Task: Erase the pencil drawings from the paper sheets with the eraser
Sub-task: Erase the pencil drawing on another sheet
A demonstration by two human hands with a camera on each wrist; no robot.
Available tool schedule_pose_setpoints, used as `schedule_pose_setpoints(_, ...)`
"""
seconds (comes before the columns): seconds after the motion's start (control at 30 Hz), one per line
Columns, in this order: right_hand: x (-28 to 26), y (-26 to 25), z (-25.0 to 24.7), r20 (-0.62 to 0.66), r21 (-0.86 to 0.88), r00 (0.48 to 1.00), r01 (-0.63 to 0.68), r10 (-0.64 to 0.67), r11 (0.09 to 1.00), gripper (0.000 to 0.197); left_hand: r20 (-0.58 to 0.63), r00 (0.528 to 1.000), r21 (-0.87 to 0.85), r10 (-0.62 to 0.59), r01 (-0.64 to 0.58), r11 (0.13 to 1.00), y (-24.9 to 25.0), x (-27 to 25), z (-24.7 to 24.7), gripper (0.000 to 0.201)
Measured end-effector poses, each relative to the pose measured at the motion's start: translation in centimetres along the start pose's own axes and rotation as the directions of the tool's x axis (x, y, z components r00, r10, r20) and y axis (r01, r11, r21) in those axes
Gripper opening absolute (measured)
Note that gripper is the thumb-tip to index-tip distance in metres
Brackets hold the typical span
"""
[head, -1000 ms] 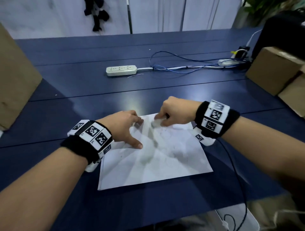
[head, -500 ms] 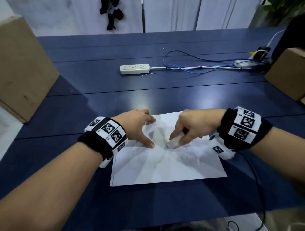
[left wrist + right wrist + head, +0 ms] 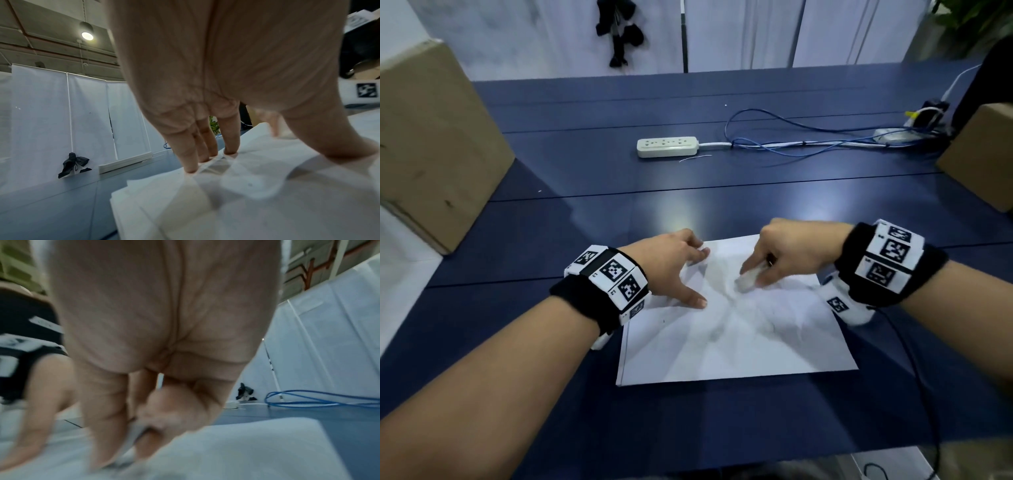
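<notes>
A stack of white paper sheets (image 3: 739,339) lies on the dark blue table (image 3: 688,192) in front of me. The top sheet is crumpled and carries faint grey pencil marks. My left hand (image 3: 674,270) presses flat on the sheet's upper left part, fingers (image 3: 191,155) and thumb spread. My right hand (image 3: 787,255) pinches a small white eraser (image 3: 748,279) and holds its tip against the paper near the sheet's upper middle. In the right wrist view the hand (image 3: 148,410) is blurred and the eraser hardly shows.
A white power strip (image 3: 667,146) with blue cables (image 3: 808,144) lies farther back on the table. Cardboard boxes stand at the left (image 3: 431,144) and at the right edge (image 3: 979,154). A black cable (image 3: 921,394) hangs from my right wrist over the table's front edge.
My right hand with the eraser moved from the sheet's top edge down toward its middle, then slightly back up. My left hand kept pressing on the paper. The head view shifted left.
</notes>
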State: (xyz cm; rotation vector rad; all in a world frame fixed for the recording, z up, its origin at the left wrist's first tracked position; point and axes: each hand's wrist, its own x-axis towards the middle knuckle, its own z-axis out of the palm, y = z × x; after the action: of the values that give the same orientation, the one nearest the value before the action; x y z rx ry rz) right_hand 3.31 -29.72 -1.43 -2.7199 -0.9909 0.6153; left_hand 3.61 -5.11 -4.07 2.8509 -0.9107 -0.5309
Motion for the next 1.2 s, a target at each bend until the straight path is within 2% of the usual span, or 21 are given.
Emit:
schedule_pose_setpoints(0.1,1.5,1.8,-1.1,-0.204,-0.145,0.968,-0.175,0.144,0.974,0.026,-0.011,1.000,0.001,0.007,-0.007,1.000,0.2,-0.1,-0.2,0.093)
schedule_pose_setpoints(0.17,1.6,2.1,-1.2,-0.218,-0.134,0.960,-0.209,0.177,0.969,0.028,-0.016,1.000,-0.002,0.004,-0.004,1.000,0.2,-0.1,-0.2,0.094)
schedule_pose_setpoints(0.23,0.7,1.3,-0.8,-0.147,-0.068,0.982,-0.129,0.118,0.989,0.028,-0.023,1.000,-0.011,0.001,-0.002,1.000,0.2,-0.1,-0.1,0.094)
schedule_pose_setpoints(0.27,0.0,0.7,-0.4,-0.061,-0.003,0.996,-0.069,0.069,0.998,0.028,-0.025,1.000,-0.014,0.001,-0.002,1.000,0.2,-0.1,-0.1,0.094)
schedule_pose_setpoints(0.33,-1.0,-0.7,0.2,0.127,0.117,0.992,0.002,-0.017,0.993,0.031,-0.024,1.000,-0.006,0.002,-0.002,1.000,0.1,0.0,-0.1,0.095)
schedule_pose_setpoints(0.37,-1.0,-0.8,0.2,0.158,0.121,0.987,0.010,-0.029,0.993,0.034,-0.020,1.000,-0.002,0.001,-0.001,1.000,0.2,0.0,-0.1,0.095)
schedule_pose_setpoints(0.4,-0.7,-0.7,0.0,0.130,0.083,0.991,0.002,-0.013,0.997,0.033,-0.019,1.000,-0.002,0.000,0.000,1.000,0.2,0.1,-0.1,0.094)
schedule_pose_setpoints(0.47,0.6,0.4,-0.7,-0.046,-0.049,0.997,-0.063,0.060,0.997,0.028,-0.021,1.000,-0.009,0.005,-0.005,1.000,0.3,0.1,-0.2,0.090)
schedule_pose_setpoints(0.53,1.6,1.4,-1.3,-0.187,-0.128,0.975,-0.149,0.123,0.981,0.026,-0.021,1.000,-0.013,0.005,-0.006,1.000,0.2,0.0,-0.2,0.092)
schedule_pose_setpoints(0.57,1.7,1.6,-1.4,-0.210,-0.134,0.968,-0.168,0.138,0.977,0.027,-0.021,1.000,-0.013,0.001,-0.001,1.000,0.2,-0.1,-0.1,0.094)
schedule_pose_setpoints(0.63,1.1,1.2,-1.1,-0.174,-0.135,0.979,-0.131,0.107,0.982,0.029,-0.025,1.000,-0.013,-0.003,0.002,1.000,0.2,0.0,-0.1,0.093)
schedule_pose_setpoints(0.73,-0.9,-0.7,-0.3,0.027,-0.035,1.000,-0.001,0.001,0.999,0.030,-0.015,1.000,0.002,0.001,-0.001,1.000,0.2,0.1,-0.1,0.096)
schedule_pose_setpoints(0.8,-1.2,-1.4,-0.3,0.096,0.011,0.995,0.003,-0.004,1.000,0.028,-0.008,1.000,0.001,-0.001,0.001,1.000,0.2,0.2,-0.1,0.096)
schedule_pose_setpoints(0.83,-0.9,-1.1,-0.5,0.070,-0.003,0.997,-0.016,0.016,1.000,0.027,-0.005,1.000,-0.003,-0.002,0.002,1.000,0.2,0.2,-0.2,0.095)
schedule_pose_setpoints(0.97,1.0,0.9,-1.4,-0.171,-0.126,0.977,-0.147,0.124,0.981,0.023,0.005,1.000,-0.010,-0.004,0.004,1.000,0.4,0.1,-0.3,0.093)
schedule_pose_setpoints(1.03,0.9,1.0,-1.2,-0.210,-0.149,0.969,-0.163,0.130,0.975,0.025,0.002,1.000,-0.008,-0.009,0.009,1.000,0.4,0.1,-0.4,0.093)
schedule_pose_setpoints(1.1,-0.2,0.2,-0.7,-0.137,-0.096,0.987,-0.100,0.086,0.990,0.024,0.000,1.000,-0.008,-0.010,0.010,1.000,0.4,0.1,-0.3,0.091)
schedule_pose_setpoints(1.2,-1.7,-1.2,-0.2,0.082,0.048,0.996,-0.027,0.023,0.999,0.027,-0.001,1.000,-0.003,-0.010,0.010,1.000,0.3,0.2,-0.3,0.096)
